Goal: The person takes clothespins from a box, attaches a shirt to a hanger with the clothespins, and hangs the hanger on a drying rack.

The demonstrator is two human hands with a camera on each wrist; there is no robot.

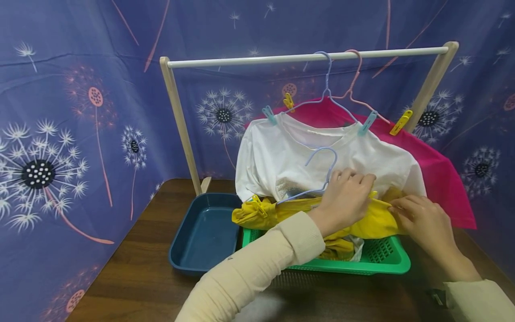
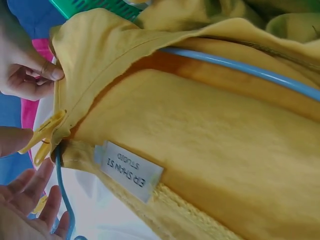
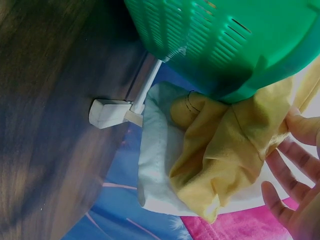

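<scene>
My left hand (image 1: 342,201) is at the collar of a yellow shirt (image 1: 378,219), thumb and index finger at the two legs of a yellow clothespin (image 2: 49,129). That clothespin sits on the shirt's shoulder edge beside the blue hanger (image 2: 240,67). The hanger's bar lies inside the shirt, and its hook stands up above the collar. With thumb and fingertips, my right hand (image 1: 426,219) pinches the shirt near the sleeve; its other fingers spread out in the right wrist view. A second yellow clothespin (image 1: 259,206) is on the shirt's left shoulder.
Behind, a white shirt (image 1: 261,156) and a magenta shirt (image 1: 446,179) hang with clothespins from a rack rod (image 1: 241,61). Below the yellow shirt is a green basket (image 1: 386,267) holding more cloth. A dark blue tray (image 1: 209,237) stands left of it on the wooden table (image 1: 141,268).
</scene>
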